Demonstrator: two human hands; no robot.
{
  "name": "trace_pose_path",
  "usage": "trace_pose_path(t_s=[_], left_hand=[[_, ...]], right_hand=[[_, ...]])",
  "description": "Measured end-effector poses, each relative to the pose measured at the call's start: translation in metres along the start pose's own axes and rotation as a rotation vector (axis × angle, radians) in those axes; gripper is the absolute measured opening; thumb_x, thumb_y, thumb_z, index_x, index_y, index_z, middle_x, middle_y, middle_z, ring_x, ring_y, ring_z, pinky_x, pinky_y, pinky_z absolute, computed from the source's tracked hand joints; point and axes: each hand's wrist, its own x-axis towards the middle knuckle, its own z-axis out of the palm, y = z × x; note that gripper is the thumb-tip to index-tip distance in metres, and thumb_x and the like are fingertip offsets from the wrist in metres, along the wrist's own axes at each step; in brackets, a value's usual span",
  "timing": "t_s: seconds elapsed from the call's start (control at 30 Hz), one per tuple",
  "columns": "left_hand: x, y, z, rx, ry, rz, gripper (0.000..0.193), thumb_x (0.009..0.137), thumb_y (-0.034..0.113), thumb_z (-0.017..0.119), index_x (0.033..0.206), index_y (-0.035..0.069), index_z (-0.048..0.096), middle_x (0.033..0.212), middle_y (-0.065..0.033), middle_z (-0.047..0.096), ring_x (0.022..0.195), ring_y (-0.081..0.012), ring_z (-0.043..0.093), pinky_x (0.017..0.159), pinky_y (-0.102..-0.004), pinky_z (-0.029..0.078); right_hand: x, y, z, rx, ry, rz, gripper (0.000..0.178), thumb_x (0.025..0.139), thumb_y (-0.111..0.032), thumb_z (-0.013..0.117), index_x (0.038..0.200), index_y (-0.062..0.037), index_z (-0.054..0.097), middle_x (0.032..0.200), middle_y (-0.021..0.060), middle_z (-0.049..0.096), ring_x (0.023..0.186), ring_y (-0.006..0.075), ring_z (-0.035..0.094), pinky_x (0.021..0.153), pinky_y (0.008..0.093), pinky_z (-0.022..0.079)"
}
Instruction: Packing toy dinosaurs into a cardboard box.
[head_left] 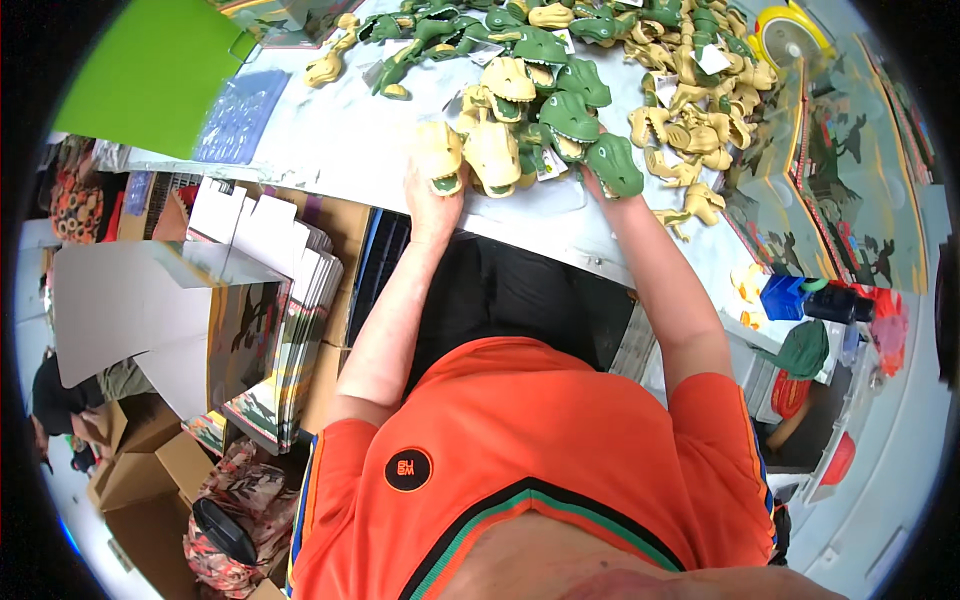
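A cluster of toy dinosaurs with open mouths stands at the near edge of the white table, tan on the left and green on the right. My left hand (435,212) is against the outer tan toy dinosaur (437,155), with its fingers mostly hidden behind it. On the other side, my right hand (598,183) is closed around the green toy dinosaur (614,166) from behind. Between my hands are another tan toy dinosaur (492,157) and a second green toy dinosaur (568,123). Clear plastic (550,198) shows beneath the cluster.
Piles of green toy dinosaurs (440,35) and tan dinosaur parts (700,130) cover the table's far side and right. Printed boxes (775,200) stand at the right edge. Clear plastic pieces (240,115) lie left, beside a green panel (140,75). Folded cartons (290,330) are stacked below left.
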Motion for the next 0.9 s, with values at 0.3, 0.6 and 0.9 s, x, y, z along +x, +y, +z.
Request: trace_pose_path(t_s=[0.3,0.6,0.9], left_hand=[[-0.006,-0.001,0.0,-0.112,-0.114,-0.173,0.044,0.082,0.011,0.073,0.123,0.0,0.062,0.132,-0.0213,0.06,0.119,-0.0366,0.058,0.103,-0.0396,0.045],[-0.003,0.01,-0.008,-0.04,-0.127,-0.013,0.041,0.081,0.005,0.079,0.118,0.005,0.061,0.096,-0.002,0.058,0.084,-0.0133,0.056,0.074,-0.0281,0.049],[-0.022,0.012,-0.034,-0.157,-0.107,-0.319,0.034,0.095,0.012,0.067,0.126,0.008,0.055,0.1,-0.0001,0.057,0.09,-0.0099,0.059,0.076,-0.0274,0.056]], right_hand=[[0.009,0.011,-0.028,-0.335,0.371,0.264,0.051,0.094,-0.02,0.065,0.137,0.0018,0.049,0.124,0.0122,0.063,0.108,0.0207,0.064,0.095,0.0334,0.053],[0.009,0.016,-0.046,-0.338,0.383,0.3,0.044,0.097,-0.008,0.061,0.139,-0.0005,0.049,0.13,0.0109,0.06,0.112,0.02,0.062,0.098,0.0341,0.053],[0.006,0.027,-0.048,-0.499,0.262,0.273,0.047,0.094,-0.02,0.063,0.136,-0.0006,0.052,0.124,0.0116,0.062,0.11,0.0213,0.062,0.094,0.0351,0.05]])
